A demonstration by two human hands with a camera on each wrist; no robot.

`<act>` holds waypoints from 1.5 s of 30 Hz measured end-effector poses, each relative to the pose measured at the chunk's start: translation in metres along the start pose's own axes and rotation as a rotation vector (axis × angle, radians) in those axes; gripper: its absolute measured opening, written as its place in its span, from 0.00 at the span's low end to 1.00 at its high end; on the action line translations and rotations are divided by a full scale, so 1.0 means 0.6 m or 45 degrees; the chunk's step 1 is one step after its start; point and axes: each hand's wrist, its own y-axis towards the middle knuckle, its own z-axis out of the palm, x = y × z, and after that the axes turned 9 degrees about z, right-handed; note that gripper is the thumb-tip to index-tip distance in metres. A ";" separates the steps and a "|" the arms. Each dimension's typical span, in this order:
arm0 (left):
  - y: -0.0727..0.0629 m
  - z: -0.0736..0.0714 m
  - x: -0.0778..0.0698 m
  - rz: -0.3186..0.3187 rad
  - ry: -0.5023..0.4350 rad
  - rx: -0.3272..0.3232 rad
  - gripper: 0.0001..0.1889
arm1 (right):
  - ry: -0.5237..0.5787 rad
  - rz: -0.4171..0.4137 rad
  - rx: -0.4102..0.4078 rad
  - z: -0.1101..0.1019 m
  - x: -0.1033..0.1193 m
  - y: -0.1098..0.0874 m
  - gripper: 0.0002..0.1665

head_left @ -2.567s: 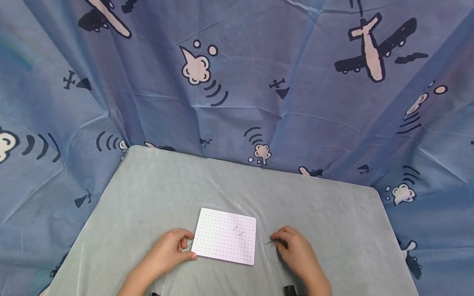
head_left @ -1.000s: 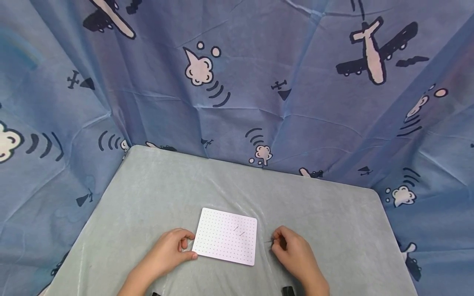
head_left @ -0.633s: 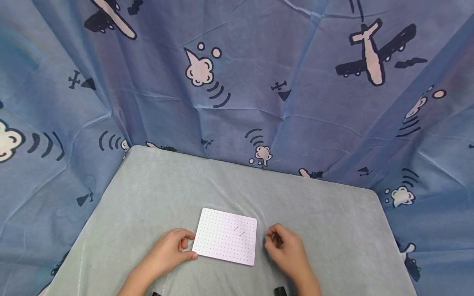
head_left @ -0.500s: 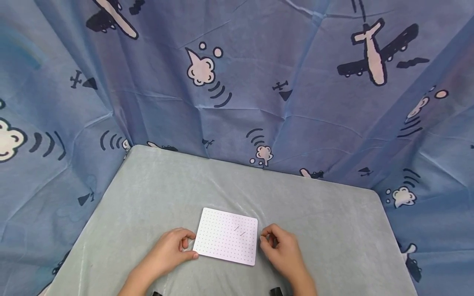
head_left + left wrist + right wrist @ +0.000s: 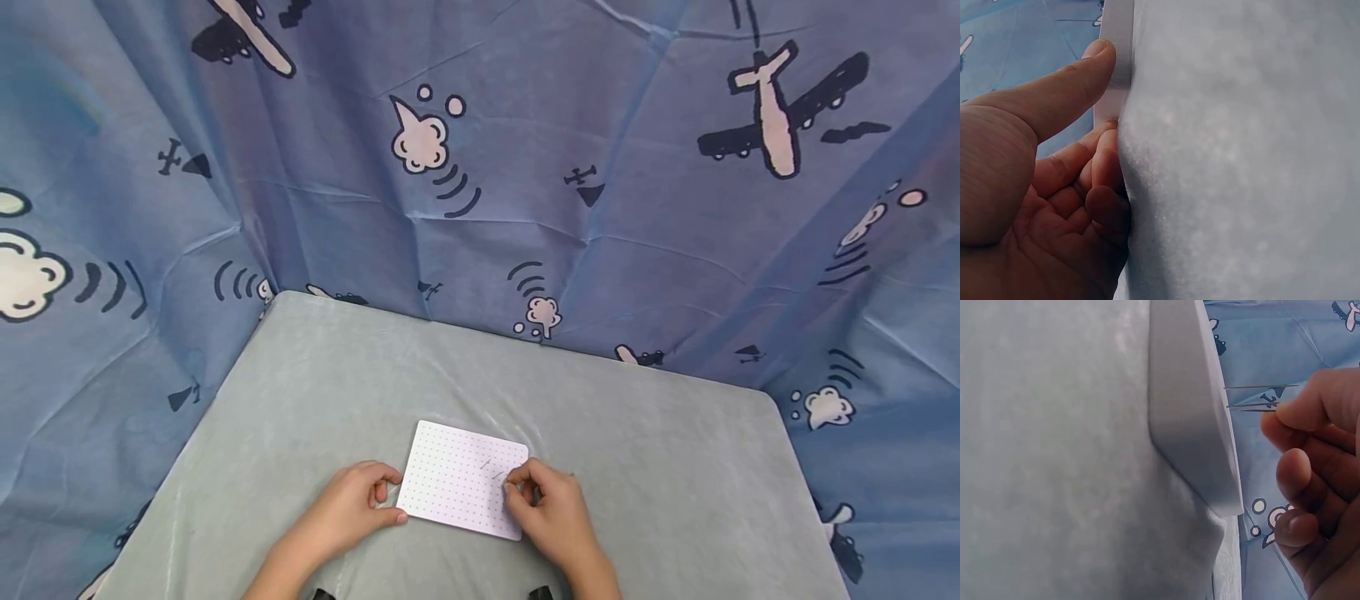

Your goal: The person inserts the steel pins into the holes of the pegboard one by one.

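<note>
A white pegboard (image 5: 457, 479) with rows of small holes lies on the table. Two thin pins (image 5: 485, 464) stand up from its right part; in the right wrist view an upright pin (image 5: 1260, 387) shows side-on. My left hand (image 5: 352, 508) steadies the board's left end, thumb at the near corner and index finger at the left edge; the left wrist view has the thumb (image 5: 1079, 81) against the board's side (image 5: 1116, 56). Over the board's right part, my right hand (image 5: 551, 508) pinches another thin pin (image 5: 1259, 411) between thumb and index finger. Its tip points at the board, apparently just short of it.
A grey-green cloth (image 5: 637, 450) with soft creases covers the table. Blue curtains (image 5: 487, 167) printed with planes and clouds hang behind and at both sides. Dark bits of the wrist gear (image 5: 540, 592) show at the bottom edge.
My right hand first closed on a pin lying right of the board, then moved left until it came over the board's right part. The left hand stayed at its place.
</note>
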 end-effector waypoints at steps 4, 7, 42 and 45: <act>0.001 0.001 0.000 0.004 -0.008 -0.004 0.22 | -0.008 -0.011 0.004 0.001 0.000 0.001 0.24; 0.002 0.000 -0.001 0.002 -0.013 0.001 0.22 | -0.022 -0.017 0.005 0.002 -0.001 0.000 0.25; 0.002 -0.001 -0.001 -0.003 -0.014 -0.003 0.21 | -0.171 -0.039 -0.049 0.019 0.001 0.005 0.23; 0.001 -0.001 -0.001 -0.012 -0.009 0.004 0.21 | -0.160 -0.046 -0.042 0.018 0.002 0.005 0.22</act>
